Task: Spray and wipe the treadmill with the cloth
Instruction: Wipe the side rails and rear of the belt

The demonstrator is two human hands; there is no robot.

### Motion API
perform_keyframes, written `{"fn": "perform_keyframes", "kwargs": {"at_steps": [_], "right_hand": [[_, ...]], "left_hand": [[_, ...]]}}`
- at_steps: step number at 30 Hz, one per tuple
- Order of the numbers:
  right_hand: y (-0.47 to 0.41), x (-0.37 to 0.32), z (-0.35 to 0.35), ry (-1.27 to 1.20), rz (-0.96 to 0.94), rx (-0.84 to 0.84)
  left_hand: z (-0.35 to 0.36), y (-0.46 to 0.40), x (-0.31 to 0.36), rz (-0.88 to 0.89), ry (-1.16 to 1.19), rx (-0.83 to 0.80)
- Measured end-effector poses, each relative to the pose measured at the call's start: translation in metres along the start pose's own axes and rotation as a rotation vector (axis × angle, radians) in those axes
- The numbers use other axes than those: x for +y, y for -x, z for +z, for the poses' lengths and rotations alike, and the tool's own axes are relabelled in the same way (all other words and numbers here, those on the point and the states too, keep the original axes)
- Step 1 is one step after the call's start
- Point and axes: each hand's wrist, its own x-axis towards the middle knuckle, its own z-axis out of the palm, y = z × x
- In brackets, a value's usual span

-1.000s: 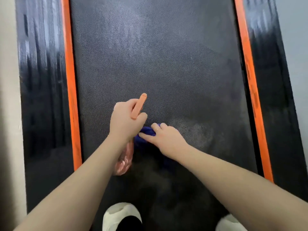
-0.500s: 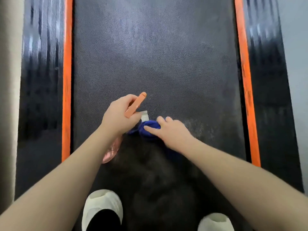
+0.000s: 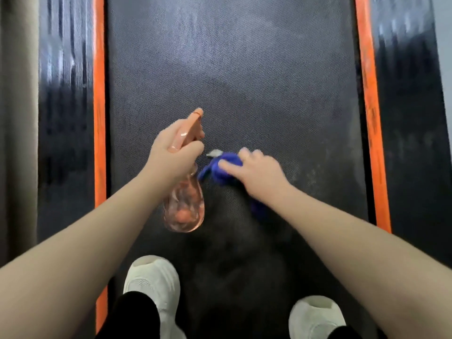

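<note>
The left hand (image 3: 171,155) grips the orange-pink spray bottle (image 3: 184,206) by its neck, nozzle pointing up the treadmill belt (image 3: 244,81), clear body hanging below the wrist. Just beside it, the right hand (image 3: 259,171) presses down on the bunched blue cloth (image 3: 215,171), fingers curled over it, right in the middle of the belt. Orange side strips (image 3: 99,118) frame the belt. Two white shoes (image 3: 152,285) stand on its near end.

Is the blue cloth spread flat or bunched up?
Bunched: the blue cloth sits in a crumpled wad on the treadmill belt under the right hand, folds visible.
</note>
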Motion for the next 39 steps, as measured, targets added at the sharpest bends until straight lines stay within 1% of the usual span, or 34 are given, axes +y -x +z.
{"fn": "perform_keyframes", "kwargs": {"at_steps": [1,3,4,5,6,9,11,12,13,14,16,17,18,19,20,21,23,24,25,26,27,28,29,31,32,33,35,39], "right_hand": [[-0.009,0.011,-0.008,0.006,0.129,0.027],[-0.021,0.031,-0.02,-0.009,0.396,-0.008],[-0.023,0.032,-0.023,-0.013,0.462,-0.026],[-0.022,0.026,-0.025,-0.015,0.471,-0.035],[-0.021,0.015,-0.025,-0.014,0.411,-0.029],[-0.008,-0.024,-0.005,0.062,0.048,-0.08],[-0.01,-0.027,0.003,0.104,-0.08,-0.035],[-0.017,-0.022,0.001,0.138,-0.099,-0.004],[-0.025,-0.015,-0.003,0.157,-0.051,-0.012],[-0.036,-0.007,-0.011,0.143,0.048,-0.009],[-0.06,0.005,-0.024,0.012,0.333,0.005],[-0.07,0.006,-0.026,-0.033,0.435,0.011],[-0.073,0.0,-0.026,-0.047,0.473,0.02],[-0.07,-0.01,-0.022,-0.02,0.434,0.068],[-0.062,-0.024,-0.013,0.015,0.34,0.124],[-0.048,-0.038,-0.003,0.04,0.214,0.144],[-0.011,-0.056,0.014,0.059,-0.047,0.096],[0.002,-0.055,0.019,0.072,-0.148,0.073],[0.006,-0.048,0.019,0.093,-0.235,0.074],[0.004,-0.037,0.017,0.125,-0.281,0.098],[-0.003,-0.023,0.011,0.16,-0.265,0.112],[-0.013,-0.01,0.003,0.203,-0.195,0.154],[-0.022,0.004,-0.006,0.253,-0.081,0.154],[-0.034,0.024,-0.015,0.234,0.139,0.049],[-0.034,0.026,-0.014,0.21,0.189,0.02],[-0.03,0.022,-0.012,0.208,0.199,0.047],[-0.01,0.004,-0.002,0.209,0.112,0.134],[0.052,-0.02,0.028,0.189,-0.329,0.1]], "left_hand": [[-0.004,0.001,-0.002,-0.004,0.032,0.024],[-0.008,0.006,-0.006,0.001,0.092,0.06],[-0.009,0.008,-0.009,0.006,0.106,0.073],[-0.01,0.011,-0.011,0.014,0.113,0.086],[-0.009,0.013,-0.013,0.026,0.121,0.101],[-0.008,0.015,-0.016,0.077,0.073,0.148],[-0.009,0.016,-0.016,0.127,0.043,0.126],[-0.008,0.018,-0.016,0.161,0.028,0.101],[-0.008,0.02,-0.016,0.184,0.006,0.078],[-0.007,0.02,-0.014,0.184,-0.012,0.068],[-0.006,0.019,-0.013,0.15,-0.009,0.085],[-0.005,0.017,-0.012,0.136,0.001,0.097],[-0.004,0.015,-0.013,0.123,0.007,0.107],[-0.004,0.013,-0.013,0.106,0.018,0.122],[-0.004,0.011,-0.014,0.091,0.037,0.143],[-0.004,0.01,-0.014,0.076,0.062,0.164],[-0.005,0.008,-0.012,0.045,0.106,0.196],[-0.006,0.008,-0.012,0.036,0.107,0.204],[-0.007,0.008,-0.013,0.034,0.106,0.209],[-0.007,0.01,-0.013,0.042,0.107,0.21],[-0.007,0.012,-0.014,0.058,0.111,0.206],[-0.008,0.014,-0.015,0.085,0.11,0.197],[-0.008,0.017,-0.016,0.118,0.102,0.181],[-0.008,0.022,-0.018,0.167,0.069,0.146],[-0.008,0.024,-0.017,0.176,0.049,0.133],[-0.006,0.026,-0.019,0.18,0.024,0.121],[-0.002,0.029,-0.019,0.19,-0.017,0.104],[0.01,0.031,-0.007,0.113,-0.063,0.112]]}}
